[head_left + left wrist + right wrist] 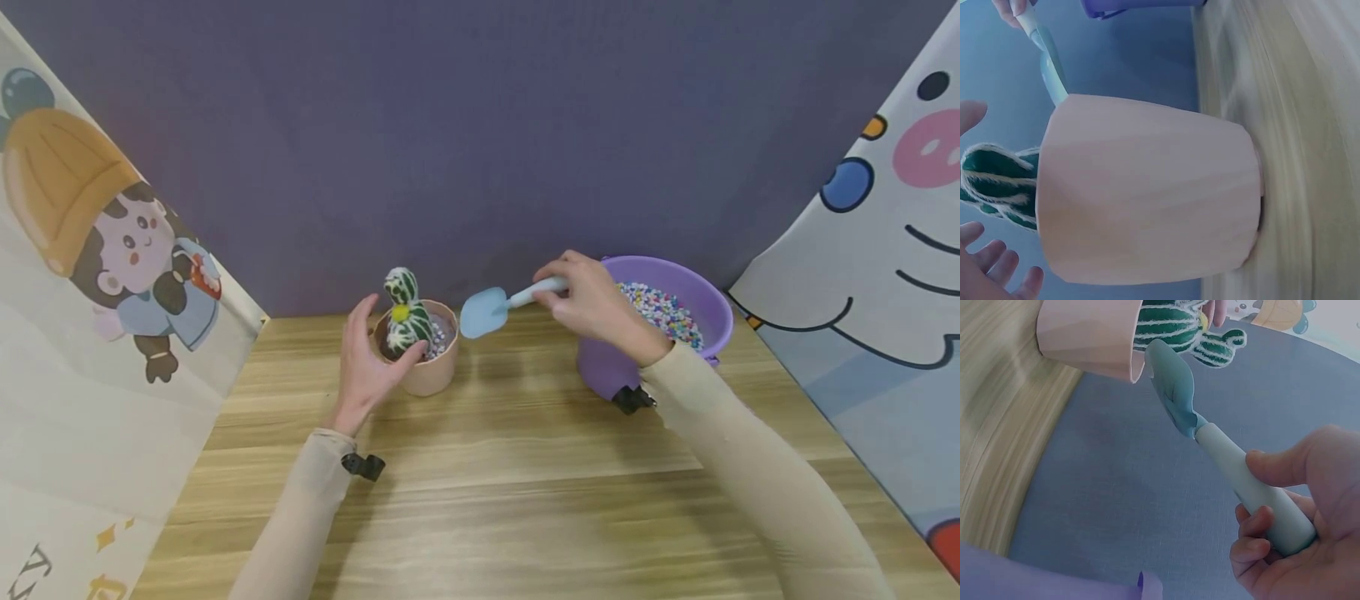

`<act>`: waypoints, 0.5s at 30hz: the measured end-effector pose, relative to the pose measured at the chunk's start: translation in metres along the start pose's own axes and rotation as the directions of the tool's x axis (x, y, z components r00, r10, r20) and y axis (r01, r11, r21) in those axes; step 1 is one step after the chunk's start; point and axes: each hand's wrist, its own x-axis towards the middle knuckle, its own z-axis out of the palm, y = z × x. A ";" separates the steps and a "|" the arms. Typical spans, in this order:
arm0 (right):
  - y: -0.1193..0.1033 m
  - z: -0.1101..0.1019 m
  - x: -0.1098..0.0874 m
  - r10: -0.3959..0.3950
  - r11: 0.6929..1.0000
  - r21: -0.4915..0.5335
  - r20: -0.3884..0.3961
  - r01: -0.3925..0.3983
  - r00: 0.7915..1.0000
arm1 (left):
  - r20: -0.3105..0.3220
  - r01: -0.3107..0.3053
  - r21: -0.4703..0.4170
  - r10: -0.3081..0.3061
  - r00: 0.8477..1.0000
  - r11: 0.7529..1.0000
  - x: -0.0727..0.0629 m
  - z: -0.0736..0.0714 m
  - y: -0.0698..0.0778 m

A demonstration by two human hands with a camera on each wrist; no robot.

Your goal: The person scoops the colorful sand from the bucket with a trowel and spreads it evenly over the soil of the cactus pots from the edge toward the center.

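Shovel (491,310) (light blue) in right hand (590,302)

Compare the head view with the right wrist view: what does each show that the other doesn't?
Only the head view shows the coloured beads inside the purple bucket. Only the right wrist view shows the handle end of the blue scoop; from the head, the right hand hides it. Both show that hand holding the scoop, the cactus, its pot and at least part of the left hand.

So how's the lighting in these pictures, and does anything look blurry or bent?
Head view: soft shadows from the sleeves on the table; left wrist view: bluish wall, table grain looking smeared; right wrist view: table edge bowed, probably lens distortion.
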 end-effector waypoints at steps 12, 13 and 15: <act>0.013 -0.005 -0.006 0.020 0.999 0.027 -0.053 -0.018 0.998 | -0.024 -0.013 -0.033 0.012 1.000 0.999 0.004 -0.003 0.013; 0.014 -0.006 -0.007 0.024 0.999 0.031 -0.056 -0.023 0.998 | -0.027 -0.014 -0.039 0.013 1.000 0.999 0.004 -0.003 0.014; 0.017 -0.008 -0.008 0.029 0.999 0.038 -0.063 -0.027 0.998 | -0.033 -0.023 -0.052 0.022 0.999 0.998 0.005 -0.003 0.017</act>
